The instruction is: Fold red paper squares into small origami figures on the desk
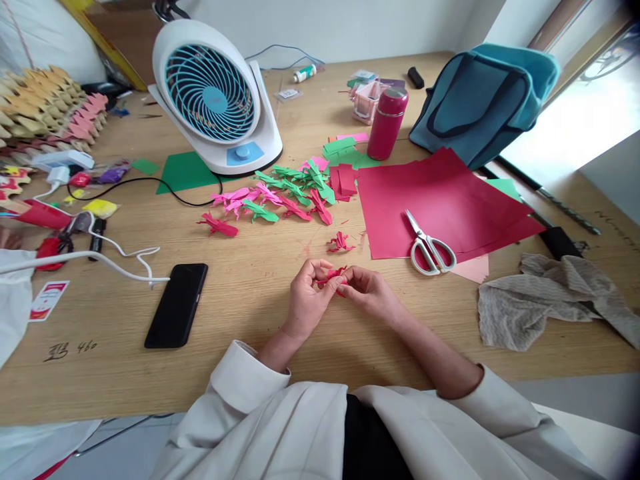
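Observation:
Between my two hands, just above the near part of the table, is a small folded red paper piece (334, 274) with thin strips sticking out. My left hand (311, 297) pinches it from the left, thumb along its front. From the other side, the fingers of my right hand (369, 289) close on its right end and partly hide it. Right beyond my hands lies a small red cut-paper piece (340, 243) with curled strips. Farther back is a loose pile of folded paper figures (295, 183) in green, pink and red.
White-handled scissors (431, 250) rest on red paper sheets (430, 200) at right, near a grey cloth (520, 303). A fan (215, 100), red flask (388, 123) and blue bag (475, 107) stand behind. A black phone (176, 307) lies left; another person's sleeve (13, 300) shows at the edge.

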`<state>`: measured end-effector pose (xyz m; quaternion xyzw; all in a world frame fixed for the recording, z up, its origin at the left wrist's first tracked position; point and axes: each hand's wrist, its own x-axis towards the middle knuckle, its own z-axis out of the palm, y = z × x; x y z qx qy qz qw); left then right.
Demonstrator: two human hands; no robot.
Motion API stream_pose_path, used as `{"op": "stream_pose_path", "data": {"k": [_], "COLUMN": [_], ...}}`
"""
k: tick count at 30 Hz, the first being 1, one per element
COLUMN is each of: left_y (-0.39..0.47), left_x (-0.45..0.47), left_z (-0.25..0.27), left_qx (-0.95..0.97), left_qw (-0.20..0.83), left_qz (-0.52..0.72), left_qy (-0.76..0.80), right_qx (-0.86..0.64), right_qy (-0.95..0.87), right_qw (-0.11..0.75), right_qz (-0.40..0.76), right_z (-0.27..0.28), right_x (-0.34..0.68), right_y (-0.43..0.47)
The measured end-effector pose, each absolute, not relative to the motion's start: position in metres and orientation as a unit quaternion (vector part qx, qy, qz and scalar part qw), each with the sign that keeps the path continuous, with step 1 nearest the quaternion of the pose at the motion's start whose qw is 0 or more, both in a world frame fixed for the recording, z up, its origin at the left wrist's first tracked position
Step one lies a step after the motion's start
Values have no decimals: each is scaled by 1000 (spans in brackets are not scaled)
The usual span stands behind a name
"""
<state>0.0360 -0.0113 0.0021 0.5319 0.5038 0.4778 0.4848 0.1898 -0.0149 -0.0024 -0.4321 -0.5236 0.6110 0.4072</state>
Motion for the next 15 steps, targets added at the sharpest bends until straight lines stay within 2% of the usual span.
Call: {"op": "stream_pose_path", "data": {"k": [8,15], "left_y": [-11,-10], "left_x": [36,38], "left_z": [0,0], "left_qx": [484,470], "left_qw": [532,554], "left_qz": [486,486], "left_qy": [497,485], "right_qx": [-403,-414], "right_qy": [-489,-504], "right_qw": [421,422], "right_qz": [649,629], "right_z": [-12,-11], "right_x": [192,192], "right_y": [-11,-11]}}
